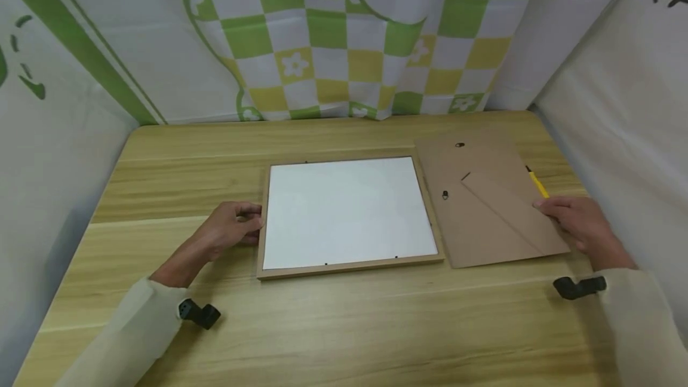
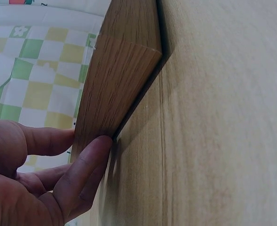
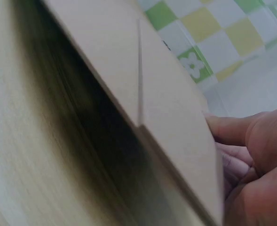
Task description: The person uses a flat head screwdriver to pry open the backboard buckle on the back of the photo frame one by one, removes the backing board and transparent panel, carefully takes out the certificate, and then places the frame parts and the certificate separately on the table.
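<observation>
A wooden picture frame [image 1: 352, 269] lies face down on the table, a white sheet [image 1: 349, 214] filling its inside and small dark tabs along its inner edge. My left hand [image 1: 228, 229] pinches the frame's left side; in the left wrist view the thumb is at the upper edge and the fingers [image 2: 84, 172] are at the lower one. To the right, my right hand [image 1: 577, 223] grips the right edge of a brown backing board [image 1: 484, 226], thumb on top. That board has two small hanging rings and a fold-out stand flap. In the right wrist view its near edge is raised above the table.
A slim yellow tool [image 1: 537, 184] with a dark tip lies partly behind the board's right edge. Wood-grain table [image 1: 344, 327] surface stretches in front of the frame. A checked green and yellow curtain [image 1: 322, 46] hangs at the back, with white cloth walls on both sides.
</observation>
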Demonstrator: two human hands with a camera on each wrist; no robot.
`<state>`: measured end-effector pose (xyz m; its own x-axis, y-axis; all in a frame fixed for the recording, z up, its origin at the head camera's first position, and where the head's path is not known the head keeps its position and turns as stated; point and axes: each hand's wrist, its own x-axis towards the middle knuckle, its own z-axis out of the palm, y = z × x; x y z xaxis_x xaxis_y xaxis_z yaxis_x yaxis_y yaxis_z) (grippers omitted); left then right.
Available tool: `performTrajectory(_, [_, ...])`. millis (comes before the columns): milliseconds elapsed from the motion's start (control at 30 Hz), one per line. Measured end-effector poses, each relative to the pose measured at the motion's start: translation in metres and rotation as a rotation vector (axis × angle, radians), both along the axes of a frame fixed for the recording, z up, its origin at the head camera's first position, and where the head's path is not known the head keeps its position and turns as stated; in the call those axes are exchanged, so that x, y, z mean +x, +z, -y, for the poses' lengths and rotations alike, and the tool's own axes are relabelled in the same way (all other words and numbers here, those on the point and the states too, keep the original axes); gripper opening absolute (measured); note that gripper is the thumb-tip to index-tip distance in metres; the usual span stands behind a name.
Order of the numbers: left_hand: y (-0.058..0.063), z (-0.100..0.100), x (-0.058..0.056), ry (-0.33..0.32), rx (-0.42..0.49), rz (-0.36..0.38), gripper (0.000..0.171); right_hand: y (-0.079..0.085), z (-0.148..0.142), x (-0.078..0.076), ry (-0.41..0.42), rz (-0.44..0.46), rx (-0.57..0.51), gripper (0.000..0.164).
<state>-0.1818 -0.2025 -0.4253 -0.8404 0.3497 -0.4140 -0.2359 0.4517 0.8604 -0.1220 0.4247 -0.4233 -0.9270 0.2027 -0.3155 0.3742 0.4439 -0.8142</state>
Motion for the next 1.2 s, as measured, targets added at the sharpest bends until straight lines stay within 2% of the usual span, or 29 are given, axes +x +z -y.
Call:
performTrajectory(67, [0.000, 0.000, 0.001, 0.003, 0.001, 0.005, 0.046, 0.002, 0.004, -0.001, 0.035, -0.015, 0.271, 0.034])
performTrajectory(100, [0.000, 0.000, 0.001, 0.005, 0.001, 0.005, 0.046, 0.003, 0.007, -0.002, 0.050, -0.028, 0.342, 0.043])
performTrajectory(167, [0.000, 0.001, 0.001, 0.009, 0.000, 0.005, 0.046, 0.005, 0.011, -0.003, 0.067, -0.024, 0.448, 0.056])
performTrajectory(267, [-0.001, 0.001, 0.001, 0.006, -0.003, -0.003, 0.046, 0.006, 0.016, -0.004, 0.092, -0.018, 0.550, 0.056])
performTrajectory(333, [-0.002, 0.001, 0.001, 0.004, -0.004, -0.004, 0.046, 0.006, 0.019, -0.004, 0.103, -0.015, 0.590, 0.055])
performTrajectory(533, [-0.001, 0.001, 0.001, 0.002, -0.005, -0.009, 0.046, 0.007, 0.025, -0.008, 0.150, -0.086, 0.743, 0.044])
performTrajectory(667, [-0.001, 0.001, 0.000, 0.003, -0.005, -0.015, 0.046, 0.008, 0.028, -0.012, 0.178, -0.081, 0.824, 0.042])
performTrajectory(933, [0.000, -0.002, 0.002, -0.012, -0.059, -0.054, 0.051, 0.003, 0.039, -0.012, 0.115, -0.074, 0.826, 0.034])
performTrajectory(1033, [0.001, -0.002, 0.003, -0.015, -0.091, -0.073, 0.053, 0.003, 0.043, -0.013, 0.128, -0.076, 0.845, 0.034])
performTrajectory(1133, [0.001, -0.004, 0.004, -0.011, -0.101, -0.086, 0.051, 0.009, 0.055, -0.015, 0.133, -0.138, 0.902, 0.029])
performTrajectory(1200, [0.001, -0.005, 0.004, -0.003, -0.102, -0.089, 0.049, 0.013, 0.070, -0.018, 0.123, -0.241, 0.928, 0.026])
